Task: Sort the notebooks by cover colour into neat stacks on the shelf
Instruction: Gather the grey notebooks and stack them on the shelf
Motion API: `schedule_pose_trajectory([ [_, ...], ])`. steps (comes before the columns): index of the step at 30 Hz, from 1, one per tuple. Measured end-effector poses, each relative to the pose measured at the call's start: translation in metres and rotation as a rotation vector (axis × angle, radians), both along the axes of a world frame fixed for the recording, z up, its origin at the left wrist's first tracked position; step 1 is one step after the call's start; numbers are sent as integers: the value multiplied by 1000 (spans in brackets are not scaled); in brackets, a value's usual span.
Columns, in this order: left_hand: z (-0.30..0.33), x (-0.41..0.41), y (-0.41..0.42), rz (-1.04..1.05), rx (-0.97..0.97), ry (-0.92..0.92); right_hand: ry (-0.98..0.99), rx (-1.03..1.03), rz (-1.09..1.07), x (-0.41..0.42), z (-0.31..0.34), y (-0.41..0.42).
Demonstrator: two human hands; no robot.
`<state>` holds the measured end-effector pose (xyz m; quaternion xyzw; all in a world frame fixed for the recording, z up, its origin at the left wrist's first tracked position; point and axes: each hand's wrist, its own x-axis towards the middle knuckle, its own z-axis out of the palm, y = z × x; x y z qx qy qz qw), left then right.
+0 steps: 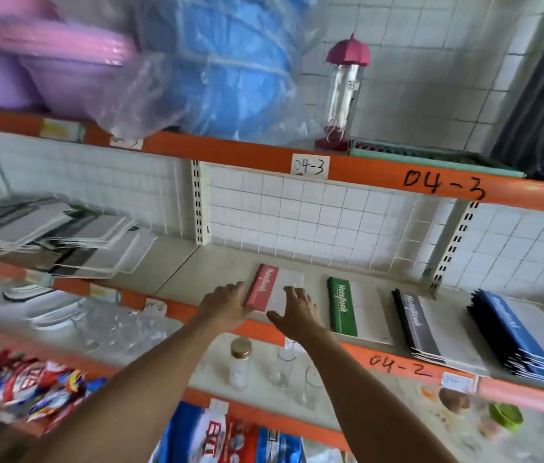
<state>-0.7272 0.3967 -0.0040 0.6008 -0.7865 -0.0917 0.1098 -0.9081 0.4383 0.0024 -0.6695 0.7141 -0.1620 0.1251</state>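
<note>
Four notebook stacks lie in a row on the middle shelf (177, 272): a red notebook (263, 287), a green notebook (342, 305), a black stack (414, 324) and a blue stack (511, 329). My left hand (227, 304) touches the red notebook's left edge with straight fingers. My right hand (299, 312) rests on its white cover, fingers spread. Neither hand grips anything.
White trays (63, 235) are piled at the shelf's left end. Above, a bottle with a red cap (344, 91) and blue plastic-wrapped goods (217, 68) stand on the upper shelf. Glass jars (240, 362) and snack packets (23, 379) sit below.
</note>
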Motion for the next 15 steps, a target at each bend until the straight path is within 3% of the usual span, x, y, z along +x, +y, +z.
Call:
schedule_pose_trajectory([
  [10, 3, 182, -15, 113, 0, -189, -65, 36, 108, 165, -10, -32],
  [15, 2, 241, -49, 168, 15, -147, -97, 47, 153, 229, -15, -76],
])
